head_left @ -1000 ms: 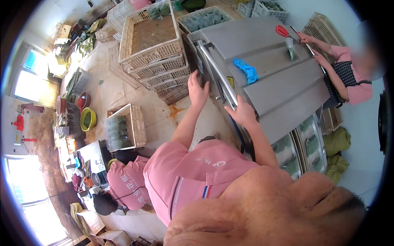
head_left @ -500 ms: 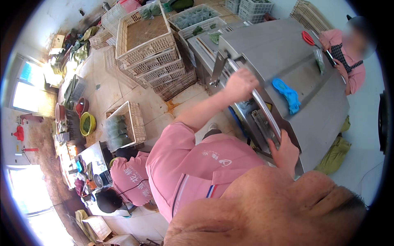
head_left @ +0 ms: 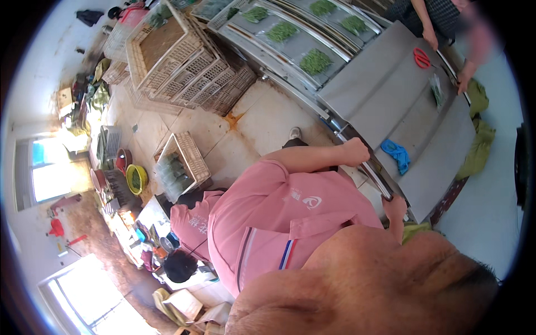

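Left hand point(head_left: 355, 152): fingers clenched around a metal bar point(head_left: 373, 174).
Right hand point(head_left: 395, 207): fingers curled around the same bar, near its lower end.
Bar's place: along the near edge of a grey metal lid point(head_left: 382, 106), slanting down to the right.
On the lid: a crumpled blue glove point(head_left: 396, 156) near the bar; red-handled scissors point(head_left: 421, 57) and a small clear bag point(head_left: 436, 92) toward the far side.
Far edge: a co-worker's hands point(head_left: 430, 38) at another bar point(head_left: 450, 68).
Uncovered bed point(head_left: 291, 49): next to the lid, with clumps of green vegetables point(head_left: 282, 32) between metal strips.
Tiled floor point(head_left: 262, 120): stacked crates point(head_left: 195, 78) near the bed; a lone crate point(head_left: 190, 151) holding filled bags point(head_left: 172, 174).
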Demonstrator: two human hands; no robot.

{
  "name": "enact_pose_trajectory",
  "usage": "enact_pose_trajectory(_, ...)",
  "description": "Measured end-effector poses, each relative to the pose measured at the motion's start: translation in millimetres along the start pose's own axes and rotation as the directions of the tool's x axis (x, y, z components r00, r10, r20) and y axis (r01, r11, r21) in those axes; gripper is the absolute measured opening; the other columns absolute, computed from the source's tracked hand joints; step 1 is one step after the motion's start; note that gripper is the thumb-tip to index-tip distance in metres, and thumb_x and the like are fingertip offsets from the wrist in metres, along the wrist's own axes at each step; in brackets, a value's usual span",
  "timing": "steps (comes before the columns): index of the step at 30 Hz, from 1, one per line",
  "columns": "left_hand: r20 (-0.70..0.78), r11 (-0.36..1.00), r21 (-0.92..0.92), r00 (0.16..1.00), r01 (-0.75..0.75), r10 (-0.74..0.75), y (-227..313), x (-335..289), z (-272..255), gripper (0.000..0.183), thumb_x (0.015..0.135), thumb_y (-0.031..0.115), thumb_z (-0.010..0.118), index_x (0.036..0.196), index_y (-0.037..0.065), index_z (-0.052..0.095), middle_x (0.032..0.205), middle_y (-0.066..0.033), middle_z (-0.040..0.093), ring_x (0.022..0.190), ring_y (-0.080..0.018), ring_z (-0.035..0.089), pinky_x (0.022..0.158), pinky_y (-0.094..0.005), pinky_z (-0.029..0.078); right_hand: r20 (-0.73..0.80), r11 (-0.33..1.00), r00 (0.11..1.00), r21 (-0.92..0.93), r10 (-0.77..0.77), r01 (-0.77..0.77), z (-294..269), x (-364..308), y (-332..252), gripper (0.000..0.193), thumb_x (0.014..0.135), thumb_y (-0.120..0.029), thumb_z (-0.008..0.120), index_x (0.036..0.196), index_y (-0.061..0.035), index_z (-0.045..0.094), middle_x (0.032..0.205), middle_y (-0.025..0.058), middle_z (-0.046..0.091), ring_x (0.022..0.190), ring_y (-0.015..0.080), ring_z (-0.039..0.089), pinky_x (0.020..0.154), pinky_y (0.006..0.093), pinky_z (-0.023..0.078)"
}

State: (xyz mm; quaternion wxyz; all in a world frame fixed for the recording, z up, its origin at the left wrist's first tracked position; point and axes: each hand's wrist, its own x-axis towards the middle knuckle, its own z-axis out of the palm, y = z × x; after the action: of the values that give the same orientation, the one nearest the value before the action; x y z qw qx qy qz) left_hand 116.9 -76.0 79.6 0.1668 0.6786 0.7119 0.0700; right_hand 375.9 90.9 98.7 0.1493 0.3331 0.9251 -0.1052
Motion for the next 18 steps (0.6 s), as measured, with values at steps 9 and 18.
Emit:
enact_pose_trajectory(9,0.259,0.993,-0.116,0.966,0.024,0.007,-2.6,17.2,5.7,0.020,0.076,0.024,0.065,0.084,0.008,0.074,0.086,-0.0122,0.073,0.085,-0.0293,0.071,0.072,-0.0422,0.056,0.117,0.998,0.991,-0.007,0.061,-0.061,29.0,17.3,14.1,0.029,0.070,-0.041,0.074,0.080,-0.0137,0.074,0.074,0.0159,0.070,0.073,0.0375,0.069,0.069,0.0475,0.056)
enact_pose_trajectory(18,-0.091,0.814,-0.567,0.992,-0.123,0.086,-33.6,-7.4,-17.8,0.045,0.083,0.052,0.068,0.097,0.009,0.070,0.088,-0.0128,0.071,0.082,-0.0321,0.069,0.072,-0.0424,0.054,-0.230,0.885,0.901,0.210,-0.368,0.415,-7.4,18.8,-28.3,0.036,0.074,-0.018,0.077,0.105,-0.0076,0.062,0.091,0.0098,0.066,0.079,0.0301,0.066,0.068,0.0396,0.054)
